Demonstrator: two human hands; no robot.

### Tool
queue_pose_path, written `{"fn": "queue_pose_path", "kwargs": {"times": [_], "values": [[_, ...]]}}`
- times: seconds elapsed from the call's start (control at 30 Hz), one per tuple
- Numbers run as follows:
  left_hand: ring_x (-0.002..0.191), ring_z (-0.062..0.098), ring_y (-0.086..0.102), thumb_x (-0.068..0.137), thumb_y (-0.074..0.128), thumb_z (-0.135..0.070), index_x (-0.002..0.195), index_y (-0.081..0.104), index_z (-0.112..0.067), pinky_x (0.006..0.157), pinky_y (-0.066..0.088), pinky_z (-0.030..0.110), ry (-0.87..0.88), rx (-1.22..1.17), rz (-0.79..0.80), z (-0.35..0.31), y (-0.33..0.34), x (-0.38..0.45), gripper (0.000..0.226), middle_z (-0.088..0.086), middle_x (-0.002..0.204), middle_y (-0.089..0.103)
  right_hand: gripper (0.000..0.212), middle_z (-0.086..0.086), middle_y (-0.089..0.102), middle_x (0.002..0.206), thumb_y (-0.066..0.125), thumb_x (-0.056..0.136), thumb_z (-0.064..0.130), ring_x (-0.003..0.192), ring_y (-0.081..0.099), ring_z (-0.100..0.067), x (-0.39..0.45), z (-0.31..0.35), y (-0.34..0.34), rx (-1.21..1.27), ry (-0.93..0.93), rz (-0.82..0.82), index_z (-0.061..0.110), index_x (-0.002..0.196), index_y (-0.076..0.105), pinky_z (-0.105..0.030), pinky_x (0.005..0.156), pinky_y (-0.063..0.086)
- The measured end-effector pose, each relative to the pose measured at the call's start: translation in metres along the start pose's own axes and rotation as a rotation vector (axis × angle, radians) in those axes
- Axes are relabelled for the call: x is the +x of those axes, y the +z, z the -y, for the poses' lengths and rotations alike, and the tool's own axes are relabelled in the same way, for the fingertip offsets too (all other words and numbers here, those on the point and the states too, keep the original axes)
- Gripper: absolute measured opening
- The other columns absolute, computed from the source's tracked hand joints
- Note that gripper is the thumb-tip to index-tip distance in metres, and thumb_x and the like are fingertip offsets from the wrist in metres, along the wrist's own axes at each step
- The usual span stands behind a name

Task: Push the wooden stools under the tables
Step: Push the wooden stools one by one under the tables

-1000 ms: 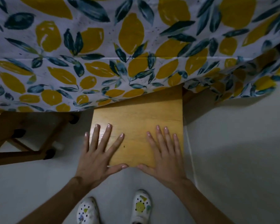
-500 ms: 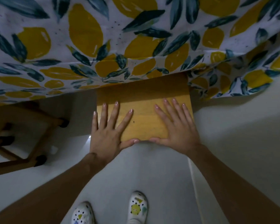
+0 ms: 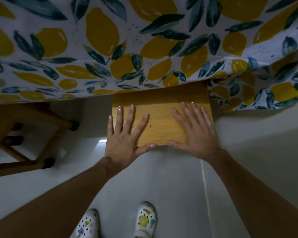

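A wooden stool (image 3: 160,121) stands partly under a table draped in a lemon-print cloth (image 3: 110,48); the cloth's hem hides the seat's far part. My left hand (image 3: 124,136) lies flat on the seat's near left corner, fingers spread, thumb along the near edge. My right hand (image 3: 194,131) lies flat on the near right part, thumb also along the near edge. Neither hand grips anything. A second wooden stool (image 3: 31,134) stands at the left, half under the cloth, its legs and dark feet showing.
The floor (image 3: 170,186) is pale grey with a thin white seam (image 3: 205,186) running toward me on the right. My two white patterned shoes (image 3: 117,220) stand below the hands. The cloth hangs lower at the right corner (image 3: 256,93).
The stool has slid farther under the table, so less of its seat shows. Both hands stayed flat on it and my arms have stretched forward.
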State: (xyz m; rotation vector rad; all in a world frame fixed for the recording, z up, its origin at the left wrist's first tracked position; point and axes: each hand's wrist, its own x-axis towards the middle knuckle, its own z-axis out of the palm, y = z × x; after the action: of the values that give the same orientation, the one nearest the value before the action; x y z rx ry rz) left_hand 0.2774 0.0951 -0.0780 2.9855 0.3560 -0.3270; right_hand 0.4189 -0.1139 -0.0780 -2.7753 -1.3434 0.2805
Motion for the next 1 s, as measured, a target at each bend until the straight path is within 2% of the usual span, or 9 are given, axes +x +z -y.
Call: {"fn": "queue_pose_path", "kwargs": {"times": [0.13,0.23,0.3,0.4,0.5,0.63,0.7,0.87,1.0], "values": [[0.140,0.029,-0.030,0.087,0.007,-0.069,0.146,-0.013,-0.039,0.114,-0.010,0.057,-0.015,-0.145,0.058,0.002,-0.006,-0.002,0.068,0.003,0.156,-0.024,0.093,-0.002,-0.001,0.162,0.020,0.078,0.085,0.148,-0.008,-0.023,0.002,0.004,-0.004,-0.002,0.041,0.057,0.032,0.152,0.003,-0.049,0.120,0.001],[0.139,0.024,-0.032,0.089,0.000,-0.061,0.148,-0.010,-0.033,0.115,-0.007,0.056,0.057,-0.269,0.109,0.016,-0.011,-0.001,0.066,0.000,0.156,-0.025,0.086,0.000,-0.011,0.161,0.009,0.079,0.082,0.147,-0.016,-0.022,0.003,0.020,-0.009,0.024,0.130,0.107,0.035,0.150,-0.007,-0.048,0.119,-0.004],[0.140,0.017,-0.029,0.094,0.011,-0.056,0.149,-0.009,-0.027,0.118,-0.009,0.048,0.129,-0.450,0.141,0.041,-0.020,-0.006,0.064,-0.002,0.156,-0.023,0.088,-0.003,-0.005,0.162,0.011,0.081,0.078,0.148,-0.009,-0.025,0.002,0.050,-0.011,0.079,0.237,0.053,0.027,0.152,0.003,-0.051,0.119,0.000],[0.142,0.010,-0.024,0.097,0.021,-0.050,0.149,-0.003,-0.026,0.117,-0.013,0.036,0.148,-0.515,0.030,0.092,-0.025,-0.031,0.063,-0.004,0.157,-0.017,0.088,-0.011,0.009,0.161,0.021,0.084,0.072,0.148,0.003,-0.028,0.001,0.118,-0.012,0.218,0.330,-0.075,0.016,0.151,0.020,-0.053,0.119,0.005],[0.144,0.010,-0.018,0.097,0.024,-0.046,0.150,0.010,-0.019,0.118,-0.010,0.037,0.036,-0.540,-0.076,0.160,-0.023,-0.070,0.061,-0.003,0.159,-0.007,0.083,-0.016,0.015,0.159,0.030,0.086,0.064,0.148,0.009,-0.029,0.011,0.204,-0.003,0.273,0.289,-0.141,0.013,0.150,0.022,-0.054,0.119,0.008],[0.147,0.013,-0.001,0.099,0.029,-0.038,0.142,0.038,-0.018,0.119,-0.006,0.041,-0.004,-0.407,-0.170,0.291,-0.028,-0.140,0.047,-0.001,0.157,0.021,0.084,-0.008,0.010,0.160,0.031,0.085,0.066,0.148,0.004,-0.024,0.043,0.334,0.027,0.276,0.176,-0.061,0.014,0.150,0.022,-0.042,0.120,-0.003],[0.147,0.016,0.006,0.100,0.028,-0.033,0.137,0.044,-0.020,0.118,-0.004,0.046,-0.024,-0.300,-0.178,0.364,-0.032,-0.177,0.042,-0.001,0.154,0.030,0.084,-0.009,0.014,0.159,0.033,0.085,0.067,0.148,0.010,-0.026,0.063,0.404,0.043,0.270,0.099,-0.008,0.012,0.148,0.029,-0.044,0.120,0.001],[0.146,0.021,0.001,0.098,0.024,-0.035,0.146,0.026,-0.017,0.117,-0.007,0.045,-0.236,-0.190,-0.180,0.525,-0.037,-0.238,0.052,0.004,0.157,0.020,0.089,-0.012,0.015,0.160,0.043,0.082,0.069,0.148,0.012,-0.028,0.128,0.569,0.047,0.358,-0.055,-0.074,0.010,0.148,0.029,-0.049,0.119,0.007],[0.144,0.028,-0.019,0.093,0.021,-0.058,0.150,0.000,-0.030,0.116,-0.006,0.053,-0.297,-0.134,-0.043,0.611,-0.028,-0.249,0.067,0.005,0.159,-0.009,0.099,-0.015,0.012,0.160,0.051,0.075,0.069,0.148,0.004,-0.030,0.171,0.661,0.041,0.340,-0.133,-0.102,0.008,0.149,0.026,-0.054,0.119,0.004]]}}
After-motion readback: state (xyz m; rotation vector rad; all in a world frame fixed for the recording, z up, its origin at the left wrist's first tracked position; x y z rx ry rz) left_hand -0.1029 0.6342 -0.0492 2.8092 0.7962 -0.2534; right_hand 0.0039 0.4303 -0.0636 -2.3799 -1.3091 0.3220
